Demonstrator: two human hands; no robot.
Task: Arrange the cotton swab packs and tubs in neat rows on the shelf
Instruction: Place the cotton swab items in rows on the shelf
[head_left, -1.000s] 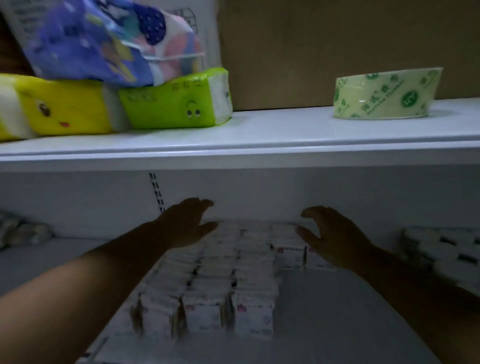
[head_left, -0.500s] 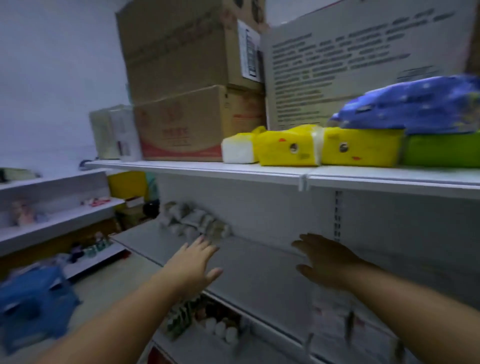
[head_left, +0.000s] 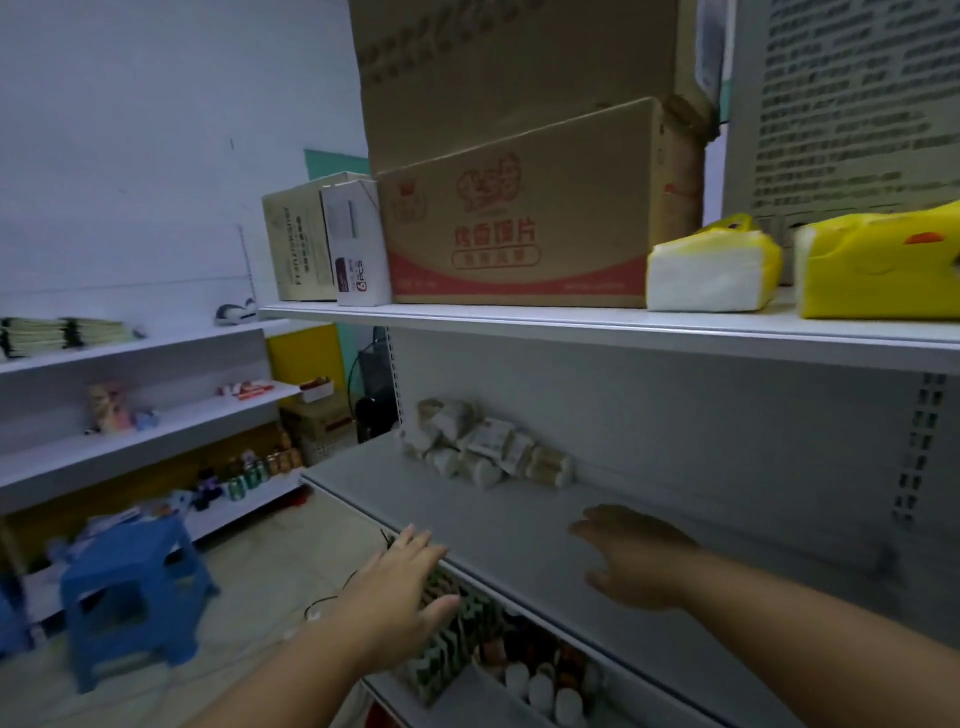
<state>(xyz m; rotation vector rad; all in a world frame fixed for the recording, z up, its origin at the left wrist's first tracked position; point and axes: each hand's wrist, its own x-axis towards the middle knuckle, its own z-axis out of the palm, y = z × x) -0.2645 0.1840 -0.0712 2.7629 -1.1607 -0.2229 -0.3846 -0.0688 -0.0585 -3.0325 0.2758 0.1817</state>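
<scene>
Currently not far along, judging by this view: the cotton swab packs and tubs (head_left: 488, 447) sit in a loose heap at the far left of the middle shelf (head_left: 524, 525), against the back panel. No rows there. Items lie on their sides, overlapping, at mixed angles. That whole heap needs sorting and lining up. Anything further right on the shelf is out of view, so I can't rate that part.

Hands:
- left hand (head_left: 400, 587): at the near edge of the shelf, fingers straight and nearly together, thumb out to the side, holding nothing.
- right hand (head_left: 634, 558): over the bare shelf board, palm down, fingers loosely bent, thumb apart, holding nothing. Can't tell if it touches the board.
- Both are well short of the heap.

Materials and shapes:
- Tubs: short cylinders, look like clear plastic, pale swab ends showing at the round faces. Likely to roll when on their sides.
- Packs: flat soft bags, thin film with a white printed label. Should slide easily but slump when stood up.
- Shelf: smooth matte painted metal, flat, with slotted uprights on the back panel. Low friction, so pushing items into line should work.
- Picture is dim and a bit blurred, so label print is unreadable.
</scene>
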